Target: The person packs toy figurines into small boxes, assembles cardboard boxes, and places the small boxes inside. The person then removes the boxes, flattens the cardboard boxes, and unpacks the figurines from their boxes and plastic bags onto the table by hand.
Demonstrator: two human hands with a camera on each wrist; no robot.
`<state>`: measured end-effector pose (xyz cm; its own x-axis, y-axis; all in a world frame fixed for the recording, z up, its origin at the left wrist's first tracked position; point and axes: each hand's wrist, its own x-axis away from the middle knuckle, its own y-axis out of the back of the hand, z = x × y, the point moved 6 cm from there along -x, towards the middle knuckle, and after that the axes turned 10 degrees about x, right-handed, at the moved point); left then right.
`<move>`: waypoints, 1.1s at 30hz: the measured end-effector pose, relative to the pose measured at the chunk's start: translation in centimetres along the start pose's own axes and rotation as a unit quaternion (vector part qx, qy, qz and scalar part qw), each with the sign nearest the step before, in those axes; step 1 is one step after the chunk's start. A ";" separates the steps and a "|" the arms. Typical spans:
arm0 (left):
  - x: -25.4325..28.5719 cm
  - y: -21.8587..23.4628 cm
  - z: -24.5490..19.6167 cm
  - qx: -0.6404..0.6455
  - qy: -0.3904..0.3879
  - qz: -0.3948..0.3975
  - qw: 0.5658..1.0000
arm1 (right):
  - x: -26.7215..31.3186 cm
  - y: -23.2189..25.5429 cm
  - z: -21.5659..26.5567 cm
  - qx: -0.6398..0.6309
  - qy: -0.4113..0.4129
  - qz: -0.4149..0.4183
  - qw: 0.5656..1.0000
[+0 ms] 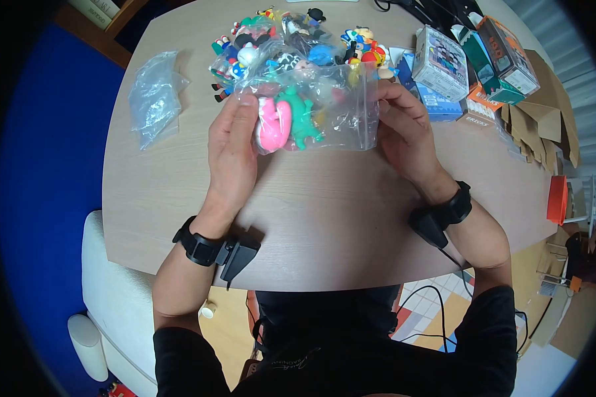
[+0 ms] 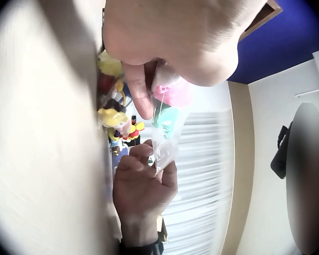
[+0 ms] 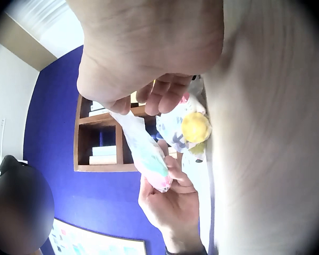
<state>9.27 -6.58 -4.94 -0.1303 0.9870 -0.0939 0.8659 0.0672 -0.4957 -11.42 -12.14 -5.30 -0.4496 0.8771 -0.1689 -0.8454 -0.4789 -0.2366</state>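
A clear plastic bag (image 1: 351, 129) is held up over the table, spread between both hands. Inside it, at its left end, are a pink toy figure (image 1: 271, 126) and a green toy figure (image 1: 299, 119). My left hand (image 1: 234, 142) pinches the left edge beside the pink figure, thumb on the near face. At the opposite edge, my right hand (image 1: 409, 135) pinches the plastic between thumb and fingers. The left wrist view shows the right hand (image 2: 143, 194) gripping the bag's end; the right wrist view shows the left hand (image 3: 173, 207) around the pink end.
Behind the bag lies a pile of colourful toy figures (image 1: 245, 56), some in clear bags. Another clear bag (image 1: 155, 99) lies flat at the left. Toy boxes (image 1: 442, 63) and torn cardboard (image 1: 543, 122) crowd the back right of the table (image 1: 324, 218).
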 end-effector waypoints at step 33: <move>0.6 -1.3 -1.1 -0.128 -0.059 0.055 0.989 | 0.6 -1.6 -0.4 0.195 0.009 0.130 0.972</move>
<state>8.61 -5.92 -3.39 -0.0712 0.9673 -0.2433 0.9697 0.0099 -0.2442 -10.17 -10.87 -5.42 -0.6601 0.7263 -0.1916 -0.7508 -0.6307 0.1960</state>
